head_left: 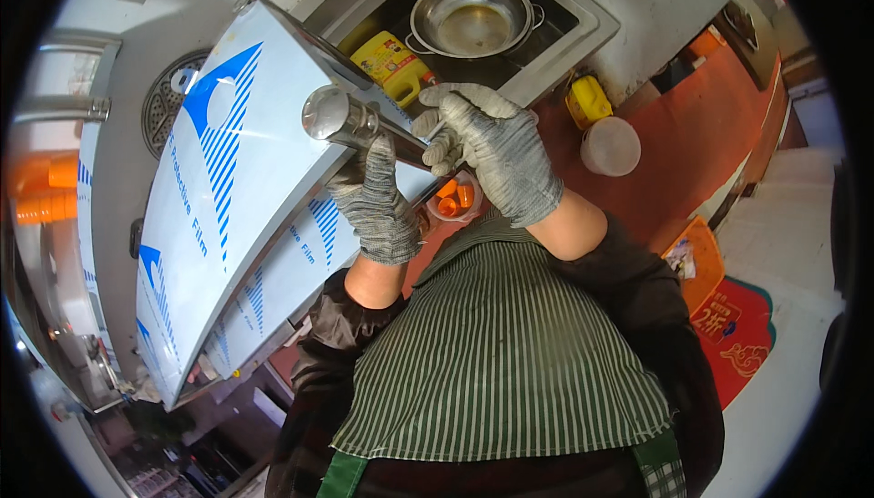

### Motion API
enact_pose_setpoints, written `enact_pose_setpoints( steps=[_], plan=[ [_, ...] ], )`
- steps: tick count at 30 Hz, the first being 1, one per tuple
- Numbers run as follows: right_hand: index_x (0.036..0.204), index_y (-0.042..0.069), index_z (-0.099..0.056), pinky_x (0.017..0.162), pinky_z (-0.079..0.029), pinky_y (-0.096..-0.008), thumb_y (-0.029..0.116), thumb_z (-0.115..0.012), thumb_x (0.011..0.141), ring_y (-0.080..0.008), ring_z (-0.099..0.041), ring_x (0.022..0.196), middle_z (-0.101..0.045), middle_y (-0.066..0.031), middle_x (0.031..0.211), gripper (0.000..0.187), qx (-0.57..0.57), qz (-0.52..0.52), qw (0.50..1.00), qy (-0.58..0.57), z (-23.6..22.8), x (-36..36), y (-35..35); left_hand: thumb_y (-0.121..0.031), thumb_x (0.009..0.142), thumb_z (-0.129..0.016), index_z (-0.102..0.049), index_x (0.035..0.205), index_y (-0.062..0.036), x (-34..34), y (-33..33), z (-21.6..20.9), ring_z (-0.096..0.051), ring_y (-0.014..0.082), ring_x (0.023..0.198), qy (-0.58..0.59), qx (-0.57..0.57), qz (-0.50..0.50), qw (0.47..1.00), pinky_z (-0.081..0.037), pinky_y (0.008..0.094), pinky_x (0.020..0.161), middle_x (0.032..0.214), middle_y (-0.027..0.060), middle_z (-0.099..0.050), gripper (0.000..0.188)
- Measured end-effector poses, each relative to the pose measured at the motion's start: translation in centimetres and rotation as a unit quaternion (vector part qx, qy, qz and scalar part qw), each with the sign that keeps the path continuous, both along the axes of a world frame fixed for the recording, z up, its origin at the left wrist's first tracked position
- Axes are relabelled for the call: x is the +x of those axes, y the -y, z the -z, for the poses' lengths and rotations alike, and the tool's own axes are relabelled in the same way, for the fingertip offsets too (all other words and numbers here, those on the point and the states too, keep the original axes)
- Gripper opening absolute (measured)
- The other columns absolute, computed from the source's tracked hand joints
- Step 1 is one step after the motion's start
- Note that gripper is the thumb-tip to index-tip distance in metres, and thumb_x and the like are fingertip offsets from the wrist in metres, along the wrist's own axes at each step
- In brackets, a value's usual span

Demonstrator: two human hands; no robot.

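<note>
Red floor (674,170) and a steel sink (587,29) lie beyond the work, the sink holding a steel pan (473,17) and a yellow jug (390,59). Nearest the middle, a round-ended metal leg (360,122) slants along the edge of a film-covered panel (246,170), in front of the person. It looks set in place or nearly so, while the blue-and-white film is still on; whether any joint is tight is hidden, so adjusting or fastening seems what is left. The left hand (378,202), gloved in grey, grips the leg from the near side, thumb raised against it, its other fingers mostly hidden. The right hand (501,147) comes in from the other side, wrist bent, fingers curled narrowly near the leg's far end; I cannot tell whether they pinch something small. Below the hands, a clear tub (455,214) carries orange pieces (465,194).
</note>
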State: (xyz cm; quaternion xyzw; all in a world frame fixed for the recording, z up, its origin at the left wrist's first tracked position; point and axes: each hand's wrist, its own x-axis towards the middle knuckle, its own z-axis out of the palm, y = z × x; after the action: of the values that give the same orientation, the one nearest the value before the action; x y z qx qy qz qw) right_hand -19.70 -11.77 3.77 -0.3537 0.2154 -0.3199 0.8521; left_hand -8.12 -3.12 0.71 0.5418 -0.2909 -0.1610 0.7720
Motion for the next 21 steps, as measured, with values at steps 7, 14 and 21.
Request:
enact_pose_setpoints(
  steps=[7, 14, 21],
  plan=[
    [0.116, -0.006, -0.045, 0.059, -0.051, -0.0239, 0.012, -0.048, 0.094, -0.0109, -0.059, 0.064, -0.064, -0.0101, 0.081, 0.029, -0.132, -0.001, 0.990, -0.046, 0.0, 0.5, -0.7, -0.017, 0.086, -0.064, -0.052, 0.116, 0.0028, 0.2, 0.2, -0.3, -0.056, 0.0190, 0.099, 0.028, -0.003, 0.032, 0.999, -0.042, 0.0347, 0.092, 0.110, 0.0124, -0.059, 0.038],
    [0.096, 0.001, -0.061, 0.063, -0.051, -0.0270, 0.016, -0.061, 0.087, -0.0137, -0.063, 0.070, -0.066, -0.0084, 0.082, 0.018, -0.420, 0.090, 0.898, -0.099, -0.4, 1.2, -0.5, -0.015, 0.087, -0.063, -0.050, 0.117, 0.0016, 0.8, -0.7, -0.4, -0.055, 0.0182, 0.102, 0.055, 0.036, 0.052, 0.996, -0.041, 0.0334, 0.094, 0.110, 0.0096, -0.058, 0.036],
    [0.094, 0.005, -0.063, 0.060, -0.051, -0.0339, 0.018, -0.062, 0.086, -0.0247, -0.065, 0.068, -0.065, -0.0111, 0.076, 0.016, -0.564, 0.133, 0.804, -0.134, 0.6, 2.7, 0.2, -0.012, 0.087, -0.063, -0.051, 0.116, 0.0005, 0.9, -0.9, -0.4, -0.054, 0.0164, 0.103, 0.042, 0.048, 0.051, 0.997, -0.040, 0.0316, 0.094, 0.111, 0.0072, -0.058, 0.033]
  ],
)
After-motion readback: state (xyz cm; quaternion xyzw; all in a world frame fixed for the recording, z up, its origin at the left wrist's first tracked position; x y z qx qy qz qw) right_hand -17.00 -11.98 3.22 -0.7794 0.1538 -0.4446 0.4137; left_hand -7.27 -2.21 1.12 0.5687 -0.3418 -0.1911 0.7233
